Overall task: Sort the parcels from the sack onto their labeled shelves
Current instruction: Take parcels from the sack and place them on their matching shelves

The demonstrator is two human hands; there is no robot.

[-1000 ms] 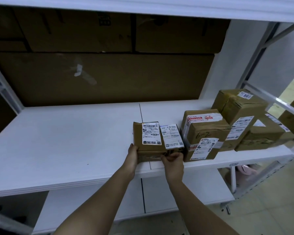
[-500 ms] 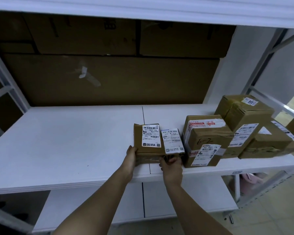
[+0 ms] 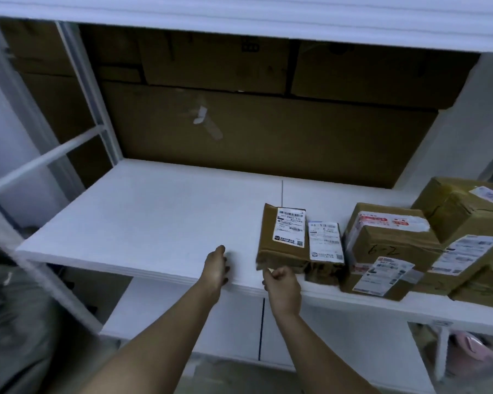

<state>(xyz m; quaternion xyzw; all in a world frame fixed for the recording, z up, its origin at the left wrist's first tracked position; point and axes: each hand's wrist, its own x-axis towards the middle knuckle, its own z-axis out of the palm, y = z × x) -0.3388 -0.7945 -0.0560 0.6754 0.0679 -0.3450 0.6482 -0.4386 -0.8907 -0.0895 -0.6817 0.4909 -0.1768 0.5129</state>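
A small brown parcel (image 3: 271, 245) with a white label lies on the white shelf (image 3: 143, 217) near its front edge. A second small labeled parcel (image 3: 325, 245) lies against its right side. My left hand (image 3: 217, 264) hovers over the shelf edge, a little left of the brown parcel, fingers relaxed and holding nothing. My right hand (image 3: 282, 282) sits just in front of the brown parcel's near edge, fingers curled and empty; whether it touches the parcel I cannot tell.
More taped cardboard parcels (image 3: 387, 245) are stacked to the right along the shelf, one large box (image 3: 461, 211) leaning on them. Big flat cartons (image 3: 268, 132) line the back. A white frame post (image 3: 77, 89) stands at left. A lower shelf (image 3: 339, 345) shows below.
Both hands have let go of the brown parcel and drawn back toward the shelf's front edge; the left hand has moved left. The view has swung to the left.
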